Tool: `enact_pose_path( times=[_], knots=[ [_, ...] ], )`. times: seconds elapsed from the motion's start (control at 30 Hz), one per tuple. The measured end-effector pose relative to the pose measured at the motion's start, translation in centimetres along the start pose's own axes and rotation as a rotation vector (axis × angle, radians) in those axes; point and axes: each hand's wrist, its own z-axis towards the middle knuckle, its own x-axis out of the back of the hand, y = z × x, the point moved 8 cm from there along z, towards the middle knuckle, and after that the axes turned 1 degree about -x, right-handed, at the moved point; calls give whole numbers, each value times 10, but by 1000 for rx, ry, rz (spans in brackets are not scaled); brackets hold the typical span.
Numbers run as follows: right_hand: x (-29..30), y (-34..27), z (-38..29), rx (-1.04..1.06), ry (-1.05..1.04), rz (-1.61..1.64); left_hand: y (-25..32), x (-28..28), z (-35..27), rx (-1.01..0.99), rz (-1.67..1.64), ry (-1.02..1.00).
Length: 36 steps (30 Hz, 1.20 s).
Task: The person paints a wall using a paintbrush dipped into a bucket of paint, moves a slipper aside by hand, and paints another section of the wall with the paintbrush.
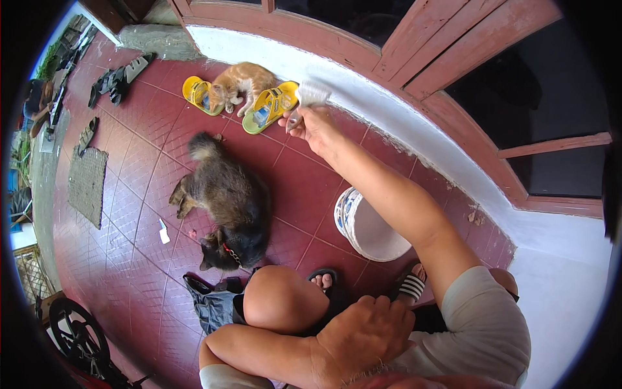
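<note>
My right hand (313,125) is stretched out, shut on the handle of a wide paintbrush (313,93). The blurred bristles are beside the white lower wall (272,54), and I cannot tell whether they touch it. Under that forearm a printed plastic bucket (344,219) with a whitish inside stands on the red floor tiles, partly hidden. My left hand (367,328) is curled in front of my body near my knees, with nothing visible in it.
An orange cat (245,80) lies with a yellow sandal (274,104) at each side. A dark cat (233,194) with a red collar sprawls before my knee. A black plastic bag (214,304), a mat (88,185), more footwear (116,80) and a wheel (80,335) are leftward. Another person (39,99) appears far left.
</note>
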Motion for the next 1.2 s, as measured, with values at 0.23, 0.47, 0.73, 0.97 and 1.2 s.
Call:
enact_pose_path(
  times=[0.23, 0.47, 0.73, 0.97, 1.2],
  knots=[
    [104, 10, 41, -151, 185, -11, 10, 6, -6, -61, 106, 129],
    [58, -14, -23, -38, 106, -136, 3, -3, 0, -2, -7, 7],
    [111, -7, 21, -187, 122, -75, 13, 10, -1, -57, 109, 186],
    [30, -33, -27, 79, -61, -155, 7, 0, -3, -28, -22, 126],
    [19, -8, 38, -118, -49, -64, 11, -13, -6, -4, 130, 116]
  ],
)
